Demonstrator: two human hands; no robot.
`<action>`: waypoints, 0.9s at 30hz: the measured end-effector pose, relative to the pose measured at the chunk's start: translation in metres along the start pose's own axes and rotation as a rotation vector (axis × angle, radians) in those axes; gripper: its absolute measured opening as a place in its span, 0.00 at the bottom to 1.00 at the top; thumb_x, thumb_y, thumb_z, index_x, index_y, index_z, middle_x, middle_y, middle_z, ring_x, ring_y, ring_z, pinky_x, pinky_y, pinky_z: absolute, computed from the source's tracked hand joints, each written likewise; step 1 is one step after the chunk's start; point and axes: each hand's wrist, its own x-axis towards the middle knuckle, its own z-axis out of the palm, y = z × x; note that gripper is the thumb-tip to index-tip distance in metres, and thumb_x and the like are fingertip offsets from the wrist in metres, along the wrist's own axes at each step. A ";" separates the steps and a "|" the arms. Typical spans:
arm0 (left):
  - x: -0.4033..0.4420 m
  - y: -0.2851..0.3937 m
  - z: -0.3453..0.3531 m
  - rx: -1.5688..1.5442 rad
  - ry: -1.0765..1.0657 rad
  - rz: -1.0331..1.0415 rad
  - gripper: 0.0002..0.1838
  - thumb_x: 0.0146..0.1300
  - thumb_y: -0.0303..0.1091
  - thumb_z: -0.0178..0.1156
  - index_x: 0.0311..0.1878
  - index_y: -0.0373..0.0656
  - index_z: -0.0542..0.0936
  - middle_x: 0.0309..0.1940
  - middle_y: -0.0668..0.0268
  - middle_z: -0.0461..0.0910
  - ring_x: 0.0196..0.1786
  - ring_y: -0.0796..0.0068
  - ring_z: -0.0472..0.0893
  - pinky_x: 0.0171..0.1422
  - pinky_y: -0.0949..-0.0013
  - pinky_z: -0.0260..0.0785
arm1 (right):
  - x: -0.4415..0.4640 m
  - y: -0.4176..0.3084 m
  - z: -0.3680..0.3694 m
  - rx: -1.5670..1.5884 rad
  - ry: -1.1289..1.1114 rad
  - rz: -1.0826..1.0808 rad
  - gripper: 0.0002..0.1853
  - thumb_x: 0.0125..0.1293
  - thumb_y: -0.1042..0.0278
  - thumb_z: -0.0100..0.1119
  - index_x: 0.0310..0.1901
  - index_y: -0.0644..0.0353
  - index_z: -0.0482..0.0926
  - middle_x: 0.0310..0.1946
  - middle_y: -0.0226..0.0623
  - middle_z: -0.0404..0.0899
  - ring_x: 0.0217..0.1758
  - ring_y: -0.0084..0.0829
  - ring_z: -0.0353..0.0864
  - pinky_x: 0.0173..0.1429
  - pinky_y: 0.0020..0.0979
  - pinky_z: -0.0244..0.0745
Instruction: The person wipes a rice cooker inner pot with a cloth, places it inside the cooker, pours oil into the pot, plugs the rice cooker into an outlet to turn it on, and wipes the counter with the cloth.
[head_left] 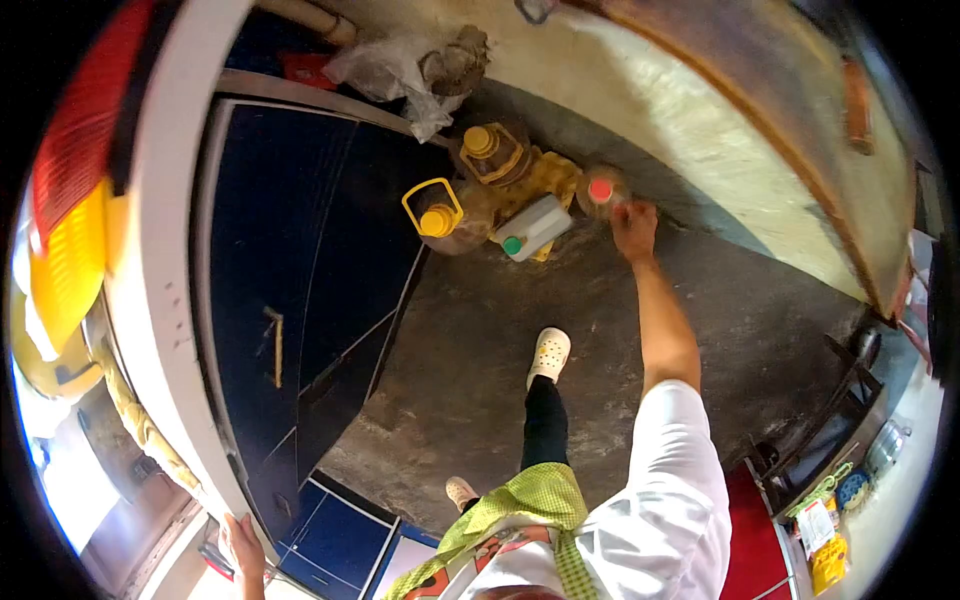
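Note:
My right hand (634, 228) reaches down to a clear bottle with a red cap (600, 190) by the wall. Its bent, slightly blurred fingers are at the bottle's right side; whether they grip it I cannot tell. Left of that bottle, a pale jug with a green cap (540, 228) lies tilted on a yellow cloth or bag (552, 176). Two large clear jugs with yellow caps, one nearer the cabinet (437, 220) and one behind (481, 142), stand beside it. At lower left, my left hand (243, 550) rests with fingers extended on the white counter edge (225, 500).
Dark blue cabinet doors (270, 230) flank the floor (480, 300) on the left. A crumpled plastic bag (390, 70) hangs above the jugs. The wall (740, 130) runs along the right, and a dark metal rack (830, 410) stands at lower right.

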 end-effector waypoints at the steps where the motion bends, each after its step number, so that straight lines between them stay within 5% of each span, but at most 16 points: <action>1: -0.003 -0.001 0.002 0.050 0.016 0.003 0.10 0.60 0.30 0.51 0.38 0.31 0.69 0.29 0.46 0.72 0.34 0.44 0.72 0.37 0.53 0.62 | -0.015 -0.018 -0.033 0.043 -0.012 -0.068 0.15 0.59 0.58 0.53 0.33 0.64 0.73 0.23 0.51 0.73 0.28 0.51 0.74 0.35 0.46 0.68; 4: 0.001 -0.037 0.022 -0.056 0.010 0.042 0.09 0.60 0.30 0.52 0.36 0.31 0.69 0.28 0.44 0.72 0.33 0.41 0.71 0.36 0.51 0.62 | -0.066 -0.066 -0.108 -0.120 -0.005 -0.172 0.09 0.54 0.66 0.54 0.30 0.63 0.73 0.24 0.50 0.74 0.30 0.49 0.75 0.34 0.45 0.67; 7: -0.002 -0.034 0.033 -0.173 0.017 -0.042 0.08 0.61 0.31 0.52 0.34 0.35 0.69 0.27 0.43 0.71 0.33 0.40 0.70 0.36 0.49 0.60 | -0.104 -0.131 -0.197 0.095 -0.127 -0.043 0.07 0.52 0.68 0.54 0.30 0.62 0.73 0.25 0.49 0.75 0.29 0.48 0.76 0.33 0.42 0.69; 11: 0.005 -0.057 0.041 -0.200 0.033 0.233 0.10 0.58 0.34 0.54 0.31 0.36 0.71 0.26 0.44 0.72 0.31 0.43 0.72 0.33 0.51 0.61 | -0.141 -0.256 -0.302 0.494 -0.463 -0.090 0.06 0.51 0.71 0.50 0.26 0.65 0.72 0.15 0.42 0.71 0.20 0.23 0.71 0.25 0.29 0.66; 12: 0.007 -0.016 -0.023 -0.075 -0.261 0.082 0.10 0.56 0.34 0.56 0.28 0.36 0.72 0.23 0.48 0.73 0.30 0.46 0.73 0.33 0.53 0.62 | -0.151 -0.284 -0.316 0.540 -0.541 -0.148 0.06 0.50 0.71 0.50 0.26 0.65 0.72 0.15 0.40 0.70 0.20 0.21 0.69 0.25 0.28 0.65; 13: 0.003 -0.001 -0.048 -0.310 -0.137 0.297 0.09 0.54 0.34 0.57 0.28 0.36 0.74 0.19 0.53 0.73 0.27 0.48 0.73 0.34 0.56 0.65 | -0.160 -0.312 -0.328 0.582 -0.627 -0.205 0.06 0.50 0.72 0.51 0.25 0.66 0.71 0.15 0.38 0.69 0.20 0.18 0.66 0.24 0.27 0.64; 15: -0.010 0.038 -0.129 -0.822 -0.004 0.680 0.13 0.51 0.29 0.60 0.42 0.40 0.75 0.28 0.58 0.74 0.31 0.54 0.73 0.37 0.64 0.68 | -0.174 -0.375 -0.347 0.623 -0.781 -0.336 0.05 0.48 0.73 0.50 0.23 0.65 0.68 0.12 0.35 0.64 0.18 0.17 0.62 0.22 0.26 0.60; 17: -0.024 0.049 -0.188 -0.829 0.188 0.989 0.19 0.52 0.29 0.60 0.49 0.47 0.74 0.35 0.61 0.73 0.38 0.59 0.75 0.39 0.63 0.69 | -0.180 -0.428 -0.356 0.607 -0.894 -0.501 0.05 0.48 0.74 0.50 0.21 0.65 0.67 0.11 0.33 0.60 0.18 0.15 0.60 0.21 0.25 0.58; 19: -0.039 0.032 -0.220 -0.730 0.263 1.158 0.15 0.52 0.28 0.60 0.45 0.43 0.75 0.33 0.61 0.73 0.36 0.61 0.76 0.38 0.64 0.70 | -0.190 -0.483 -0.365 0.564 -0.927 -0.635 0.05 0.49 0.74 0.50 0.21 0.65 0.67 0.11 0.31 0.60 0.18 0.14 0.59 0.20 0.24 0.57; 22: -0.047 -0.012 -0.228 -0.795 0.337 1.239 0.10 0.56 0.29 0.58 0.42 0.43 0.76 0.32 0.60 0.73 0.31 0.61 0.77 0.36 0.65 0.70 | -0.204 -0.547 -0.368 0.525 -0.950 -0.749 0.05 0.49 0.75 0.49 0.21 0.64 0.67 0.11 0.27 0.60 0.19 0.13 0.59 0.20 0.23 0.57; 27: -0.061 -0.117 -0.227 -0.716 0.527 1.142 0.10 0.58 0.29 0.55 0.42 0.39 0.72 0.35 0.58 0.74 0.39 0.57 0.76 0.42 0.63 0.70 | -0.241 -0.661 -0.361 0.570 -1.005 -0.755 0.04 0.52 0.75 0.49 0.23 0.63 0.70 0.18 0.24 0.68 0.22 0.12 0.63 0.25 0.20 0.60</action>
